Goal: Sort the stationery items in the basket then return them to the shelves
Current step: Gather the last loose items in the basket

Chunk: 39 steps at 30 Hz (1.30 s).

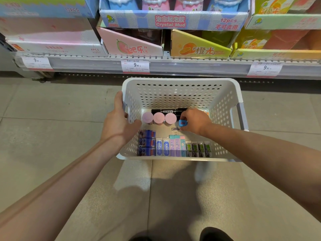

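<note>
Sorting goes on: the right hand (194, 121) pinches a blue eraser (182, 122), the left hand (119, 122) grips the basket (180, 80); next, line it up.

basket (180, 84) on floor (52, 119) before shelf (191, 66) — erasers (173, 147) along near wall

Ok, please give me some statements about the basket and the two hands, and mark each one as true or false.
1. The left hand grips the left wall of the white basket. True.
2. The right hand is outside the basket. False: it is inside, pinching a small blue item.
3. Three pink round caps stand side by side in a row. True.
4. The basket stands on the shelf. False: it sits on the floor in front of the shelf.
5. The flat packs are lined up along the basket's near wall. True.
</note>
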{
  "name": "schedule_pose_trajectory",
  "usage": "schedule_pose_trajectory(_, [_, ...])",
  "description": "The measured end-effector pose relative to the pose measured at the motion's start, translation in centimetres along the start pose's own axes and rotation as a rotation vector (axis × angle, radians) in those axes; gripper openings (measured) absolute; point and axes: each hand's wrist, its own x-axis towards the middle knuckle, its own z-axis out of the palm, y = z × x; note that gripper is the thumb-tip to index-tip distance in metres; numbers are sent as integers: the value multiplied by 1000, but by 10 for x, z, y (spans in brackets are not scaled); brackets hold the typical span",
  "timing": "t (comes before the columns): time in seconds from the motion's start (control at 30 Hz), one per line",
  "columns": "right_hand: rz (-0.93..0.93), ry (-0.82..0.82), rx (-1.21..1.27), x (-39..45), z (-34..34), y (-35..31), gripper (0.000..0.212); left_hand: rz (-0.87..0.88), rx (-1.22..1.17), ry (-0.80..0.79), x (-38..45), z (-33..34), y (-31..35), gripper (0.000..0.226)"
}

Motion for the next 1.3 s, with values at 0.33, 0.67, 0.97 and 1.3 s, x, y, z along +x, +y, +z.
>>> schedule_pose_trajectory(0.33, [-1,-7,-25,-2,8,-1,25,-19,1,-2,-1,0,1,83])
schedule_pose_trajectory(0.67, [-82,2,-112,-19,-20,-2,53,-33,-9,-12,-2,-1,4,84])
schedule_pose_trajectory(0.97, [-38,376,147,-81,-61,4,37,20,-131,-12,-4,-5,2,77])
schedule_pose_trajectory(1.3, [120,435,47,-116,-54,35,68,-297,-304,-269,6,-23,-6,53])
